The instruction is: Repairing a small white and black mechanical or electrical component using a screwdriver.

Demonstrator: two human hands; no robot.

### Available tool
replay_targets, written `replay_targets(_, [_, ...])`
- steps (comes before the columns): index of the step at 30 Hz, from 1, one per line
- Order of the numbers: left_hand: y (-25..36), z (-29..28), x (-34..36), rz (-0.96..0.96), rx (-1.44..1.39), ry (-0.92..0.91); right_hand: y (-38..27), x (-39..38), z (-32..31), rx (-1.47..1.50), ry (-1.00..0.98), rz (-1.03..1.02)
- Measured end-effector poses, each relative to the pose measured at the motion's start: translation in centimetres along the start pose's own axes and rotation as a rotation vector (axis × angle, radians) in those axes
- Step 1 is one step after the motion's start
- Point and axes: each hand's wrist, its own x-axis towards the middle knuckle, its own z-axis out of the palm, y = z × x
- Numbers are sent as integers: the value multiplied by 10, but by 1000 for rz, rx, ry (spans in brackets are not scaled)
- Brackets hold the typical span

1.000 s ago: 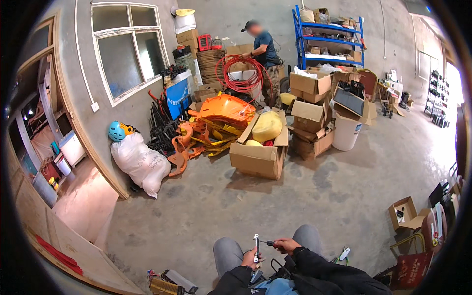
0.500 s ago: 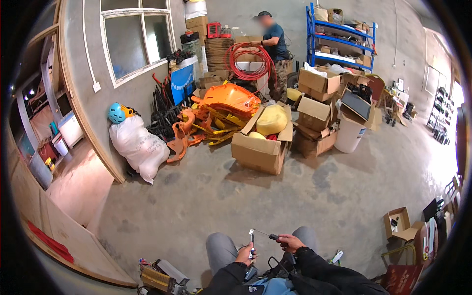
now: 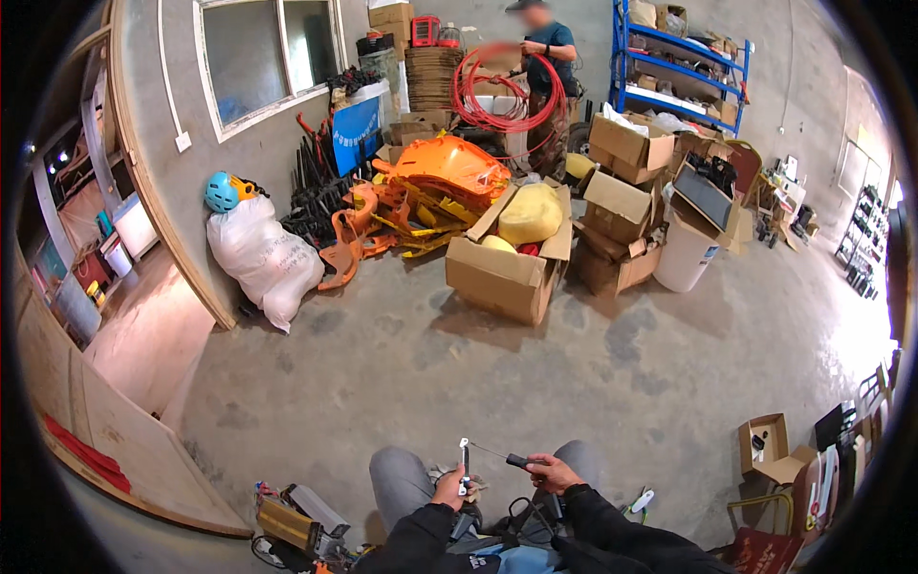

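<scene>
Left hand: the left hand [image 3: 447, 490] is clamped on an upright small grey tool [image 3: 464, 466], lower centre of frame.
Right hand: the right hand [image 3: 552, 473] grips a black handle [image 3: 517, 460]; a thin wire [image 3: 488, 451] joins both.
Behind: cardboard box [image 3: 502, 273] on the concrete floor [image 3: 402, 364].

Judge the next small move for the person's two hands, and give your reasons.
Probably bring the right hand with its dark tool toward the upright metal piece in the left hand: a thin wire seems to span the gap between them.
</scene>
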Motion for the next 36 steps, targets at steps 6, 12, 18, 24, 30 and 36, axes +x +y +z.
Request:
replay_targets(6, [-4,-2,26,-35,31,-5,-1,0,0,102,-91,21])
replay_targets(12, [11,27,26,40,56,53,-8,-10,-3,140,-70,-12])
replay_targets(18, [3,21,23,21,104,51,-4,-6,-12,101,-99,-25])
replay_targets(24, [18,18,1,84,119,14,-8,13,0,83,-123,13])
replay_targets(30, [14,21,-11,161,80,-85,-7,8,-4,185,-118,25])
replay_targets(36, [-1,3,-5,17,-21,5,1,-11,-16,216,-115,21])
